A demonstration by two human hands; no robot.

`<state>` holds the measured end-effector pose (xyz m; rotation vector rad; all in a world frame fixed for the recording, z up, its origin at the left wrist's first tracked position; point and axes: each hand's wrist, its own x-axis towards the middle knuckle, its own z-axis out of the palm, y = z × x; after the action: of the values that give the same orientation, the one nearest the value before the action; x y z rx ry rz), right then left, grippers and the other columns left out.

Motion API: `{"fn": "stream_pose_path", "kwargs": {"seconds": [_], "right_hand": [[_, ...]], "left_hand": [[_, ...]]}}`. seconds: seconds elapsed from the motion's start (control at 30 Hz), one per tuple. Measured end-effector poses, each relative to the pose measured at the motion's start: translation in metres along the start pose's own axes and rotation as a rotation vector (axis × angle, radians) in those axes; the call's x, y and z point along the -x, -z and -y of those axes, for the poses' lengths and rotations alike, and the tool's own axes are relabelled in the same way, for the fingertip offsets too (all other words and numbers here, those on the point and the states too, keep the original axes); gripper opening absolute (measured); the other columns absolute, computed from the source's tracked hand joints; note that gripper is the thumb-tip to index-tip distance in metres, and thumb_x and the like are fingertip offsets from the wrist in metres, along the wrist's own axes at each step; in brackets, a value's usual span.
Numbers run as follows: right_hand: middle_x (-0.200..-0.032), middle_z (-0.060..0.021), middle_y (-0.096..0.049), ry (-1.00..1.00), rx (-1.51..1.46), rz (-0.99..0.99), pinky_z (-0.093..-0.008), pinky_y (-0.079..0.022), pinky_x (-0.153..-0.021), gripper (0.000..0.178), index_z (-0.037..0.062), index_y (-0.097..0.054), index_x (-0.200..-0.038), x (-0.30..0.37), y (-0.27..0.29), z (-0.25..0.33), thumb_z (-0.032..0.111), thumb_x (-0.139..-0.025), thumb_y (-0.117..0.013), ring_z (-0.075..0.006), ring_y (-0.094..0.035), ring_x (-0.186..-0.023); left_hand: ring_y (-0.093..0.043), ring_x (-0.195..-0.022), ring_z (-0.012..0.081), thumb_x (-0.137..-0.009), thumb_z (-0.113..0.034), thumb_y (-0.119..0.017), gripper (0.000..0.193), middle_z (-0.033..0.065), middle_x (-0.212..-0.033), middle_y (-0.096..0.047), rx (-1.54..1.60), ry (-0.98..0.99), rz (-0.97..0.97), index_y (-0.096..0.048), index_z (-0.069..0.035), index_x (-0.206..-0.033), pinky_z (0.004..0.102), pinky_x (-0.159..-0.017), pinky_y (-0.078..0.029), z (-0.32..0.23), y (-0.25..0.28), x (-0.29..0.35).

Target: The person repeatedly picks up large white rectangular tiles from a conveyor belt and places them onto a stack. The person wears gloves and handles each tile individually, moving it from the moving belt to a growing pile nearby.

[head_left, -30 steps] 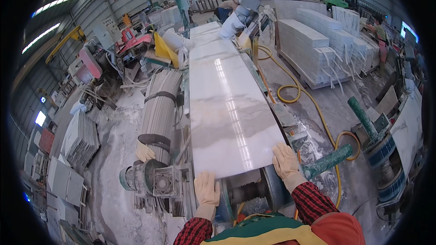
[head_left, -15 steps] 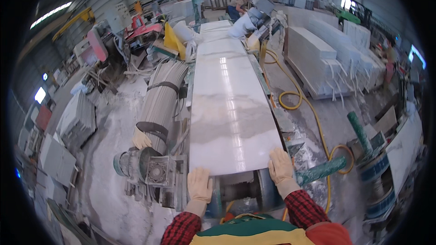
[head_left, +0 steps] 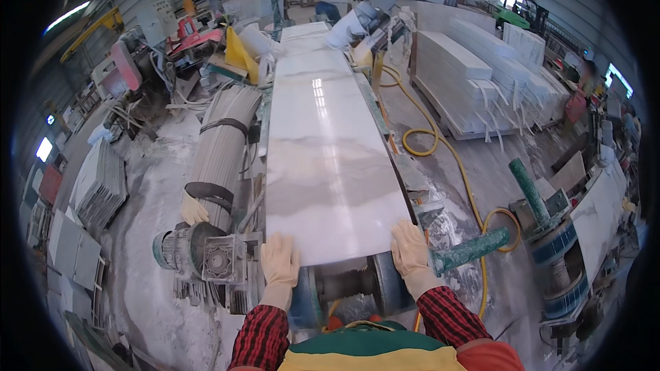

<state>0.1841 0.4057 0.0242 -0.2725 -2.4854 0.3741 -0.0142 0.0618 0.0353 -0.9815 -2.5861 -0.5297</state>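
A long polished marble slab point(head_left: 326, 158), white with grey bands, lies flat on a narrow machine bed running away from me. My left hand point(head_left: 280, 264), in a cream glove, rests at its near left corner with fingers stretched forward. At the near right corner my right hand point(head_left: 411, 253), gloved alike, lies along the edge with fingers extended. The undersides of both hands are hidden. Below the slab's near end, a dark roller point(head_left: 346, 283) sits between two blue round end pieces.
A slatted roll point(head_left: 218, 141) and a motor point(head_left: 182, 253) stand left. To the right are a green bar point(head_left: 474, 249), a yellow hose point(head_left: 464, 178) and stacked slabs point(head_left: 457, 62). A machine head point(head_left: 357, 24) overhangs the far end. Other people point(head_left: 330, 0) are in the distance.
Both hands have slid a little forward along the slab's near corners, the left more than the right. The whole scene has shifted left in view.
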Motion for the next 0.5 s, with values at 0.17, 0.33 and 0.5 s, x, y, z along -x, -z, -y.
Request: {"fn": "stream_pose_path", "kwargs": {"seconds": [0.17, 0.33, 0.5], "right_hand": [[-0.141, -0.0279, -0.063, 0.014, 0.003, 0.01, -0.057, -0.043, -0.118, 0.041, 0.0037, -0.063, -0.135, -0.001, 0.007, 0.005, 0.019, -0.097, -0.065, -0.0493, -0.057, -0.134], [-0.141, -0.0283, -0.063, 0.007, 0.006, 0.009, -0.0575, -0.044, -0.117, 0.04, 0.0022, -0.064, -0.134, 0.005, 0.004, 0.003, 0.016, -0.097, -0.066, -0.0502, -0.057, -0.134], [-0.135, -0.0284, -0.063, 0.037, 0.0, -0.009, -0.0567, -0.046, -0.113, 0.033, 0.0007, -0.063, -0.131, -0.004, 0.016, 0.016, 0.012, -0.099, -0.06, -0.0499, -0.059, -0.125]], "left_hand": [[-0.049, -0.143, 0.0508, -0.097, -0.03, -0.068, 0.053, 0.0295, -0.153, -0.057, -0.019, 0.008, -0.035, -0.064, -0.007, -0.145, 0.0609, -0.123, -0.034, 0.007, -0.013, 0.013], [-0.047, -0.144, 0.0515, -0.096, -0.03, -0.068, 0.056, 0.0294, -0.155, -0.055, 0.015, 0.018, -0.015, -0.062, -0.006, -0.147, 0.0613, -0.124, -0.033, 0.004, -0.011, 0.014], [-0.049, -0.142, 0.0511, -0.098, -0.027, -0.069, 0.055, 0.0301, -0.153, -0.057, -0.007, 0.011, -0.042, -0.062, -0.007, -0.148, 0.0598, -0.122, -0.035, 0.005, -0.008, 0.017]]}}
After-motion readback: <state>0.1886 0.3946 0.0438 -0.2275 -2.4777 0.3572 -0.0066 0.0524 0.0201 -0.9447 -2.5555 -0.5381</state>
